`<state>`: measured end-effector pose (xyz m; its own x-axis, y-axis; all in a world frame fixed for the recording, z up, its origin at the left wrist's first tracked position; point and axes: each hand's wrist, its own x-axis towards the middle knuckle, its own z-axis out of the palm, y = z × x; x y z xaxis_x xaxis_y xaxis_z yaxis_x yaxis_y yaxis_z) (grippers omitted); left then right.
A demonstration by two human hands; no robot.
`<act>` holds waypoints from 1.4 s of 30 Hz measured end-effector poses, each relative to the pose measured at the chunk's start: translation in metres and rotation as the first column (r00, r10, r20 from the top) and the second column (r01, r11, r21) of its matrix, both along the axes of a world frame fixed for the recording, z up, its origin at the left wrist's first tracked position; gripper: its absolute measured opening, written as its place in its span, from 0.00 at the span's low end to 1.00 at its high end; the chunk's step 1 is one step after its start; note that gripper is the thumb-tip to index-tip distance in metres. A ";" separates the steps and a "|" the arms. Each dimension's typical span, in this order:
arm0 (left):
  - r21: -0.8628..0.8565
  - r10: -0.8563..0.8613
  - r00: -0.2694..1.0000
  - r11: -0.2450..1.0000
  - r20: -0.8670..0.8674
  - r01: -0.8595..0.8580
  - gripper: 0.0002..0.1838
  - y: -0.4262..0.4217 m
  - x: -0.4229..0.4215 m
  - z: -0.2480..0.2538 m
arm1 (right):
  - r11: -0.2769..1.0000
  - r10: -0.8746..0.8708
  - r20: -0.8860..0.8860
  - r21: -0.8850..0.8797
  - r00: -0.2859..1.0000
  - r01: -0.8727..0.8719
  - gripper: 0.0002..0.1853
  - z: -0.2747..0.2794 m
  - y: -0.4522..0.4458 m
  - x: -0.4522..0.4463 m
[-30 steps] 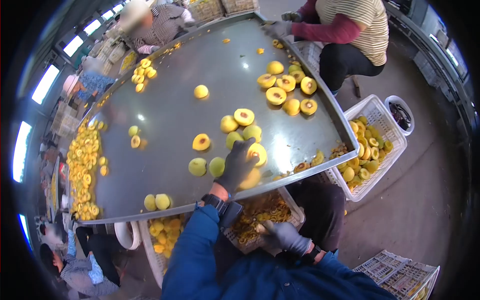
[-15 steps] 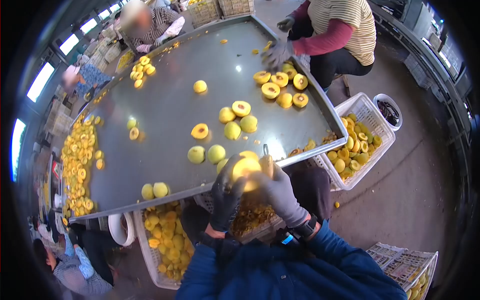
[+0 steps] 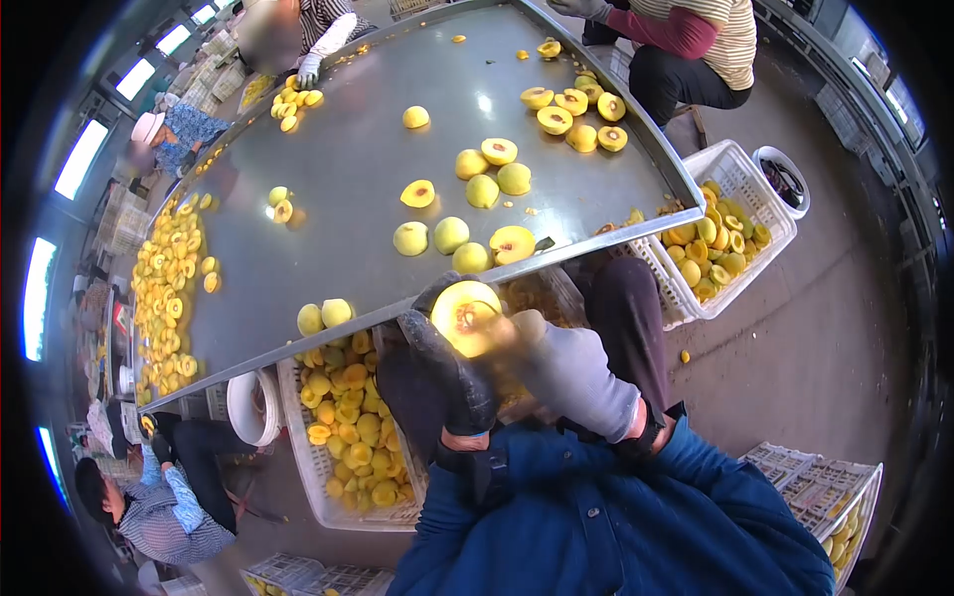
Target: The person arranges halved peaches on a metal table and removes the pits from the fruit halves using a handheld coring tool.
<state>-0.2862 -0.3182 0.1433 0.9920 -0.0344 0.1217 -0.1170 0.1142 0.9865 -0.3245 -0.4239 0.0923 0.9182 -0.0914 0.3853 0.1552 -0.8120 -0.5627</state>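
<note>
My left hand (image 3: 459, 382), in a dark glove, cups a halved yellow peach (image 3: 457, 304) with its cut face up, just below the tray's front edge. My right hand (image 3: 576, 372), in a grey glove, is closed at the peach's right side. Something blurred, probably a small pitting tool, extends from its fingers over the middle of the cut face; its shape is unclear. Past the near rim, another peach half (image 3: 512, 243) lies cut side up, beside whole-looking peaches (image 3: 450, 235). A small dark object (image 3: 545, 243) sits to its right.
The metal tray (image 3: 338, 219) bears scattered fruit and a pile of halves (image 3: 167, 288) at left. Crates of peaches stand below left (image 3: 310, 477) and at right (image 3: 775, 238), near white buckets (image 3: 253, 407). Several co-workers sit around, one in a striped shirt (image 3: 725, 40).
One peach half now lies on the tray near the rim, while the other stays in my left hand. My right hand has turned inward over it. The view has shifted.
</note>
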 end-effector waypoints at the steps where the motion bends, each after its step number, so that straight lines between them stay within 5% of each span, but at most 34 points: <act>1: 0.013 0.005 1.000 1.000 0.017 -0.006 0.34 0.000 -0.002 -0.001 | 1.000 0.012 -0.025 -0.007 1.000 -0.012 0.09 0.001 0.000 -0.002; 7: -0.210 0.005 0.999 0.978 0.042 0.004 0.31 0.001 -0.004 -0.019 | 0.998 0.070 -0.203 0.023 0.977 -0.067 0.07 0.028 -0.003 -0.014; 14: -0.089 0.012 0.999 0.996 0.049 -0.008 0.31 -0.001 -0.015 -0.016 | 0.969 0.208 -0.290 0.194 0.934 -0.156 0.12 0.032 -0.003 -0.021; 18: 0.137 0.088 0.989 0.985 0.120 -0.104 0.29 0.001 -0.015 -0.012 | 0.965 0.231 -0.279 0.190 0.932 -0.182 0.14 0.030 -0.005 -0.022; 23: 0.577 -0.154 0.945 0.816 0.290 -0.043 0.25 0.033 0.011 -0.036 | 0.954 0.293 -0.488 0.101 0.822 -0.281 0.15 0.039 -0.028 -0.019; 27: 0.396 -0.236 0.945 0.909 0.228 0.131 0.24 0.030 0.023 -0.036 | 0.938 0.339 -0.357 0.195 0.870 -0.286 0.14 -0.003 -0.021 -0.018; 29: 0.204 -0.173 0.958 0.971 0.227 0.127 0.22 0.022 0.014 -0.030 | 0.875 0.383 -0.283 0.417 0.879 -0.247 0.14 -0.007 -0.012 -0.022; 31: 0.080 -0.121 0.963 0.991 0.240 0.104 0.17 0.023 0.007 -0.039 | 0.646 0.435 -0.225 0.753 0.872 -0.128 0.14 0.016 -0.003 -0.030; 34: 0.565 -0.280 0.870 0.825 0.405 0.002 0.16 0.040 0.008 -0.028 | 0.959 0.265 -0.383 0.204 0.885 -0.199 0.14 0.010 -0.003 -0.032; 36: 0.629 -0.343 0.875 0.775 0.341 0.059 0.18 0.047 0.016 -0.029 | 0.942 0.302 -0.419 0.267 0.856 -0.201 0.13 0.018 -0.010 -0.032; 39: 0.321 -0.116 0.949 0.947 0.292 0.017 0.19 0.026 0.009 -0.032 | 0.833 0.414 -0.223 0.485 0.883 -0.268 0.13 -0.006 -0.006 -0.030; 41: 0.151 0.033 0.951 0.985 0.309 -0.083 0.19 0.019 -0.009 -0.034 | 0.616 0.458 -0.218 0.777 0.862 -0.131 0.13 0.011 0.002 -0.036; 42: 0.295 -0.018 0.954 0.953 0.298 -0.074 0.20 0.025 -0.007 -0.036 | 0.755 0.423 -0.262 0.632 0.868 -0.177 0.14 0.006 0.001 -0.037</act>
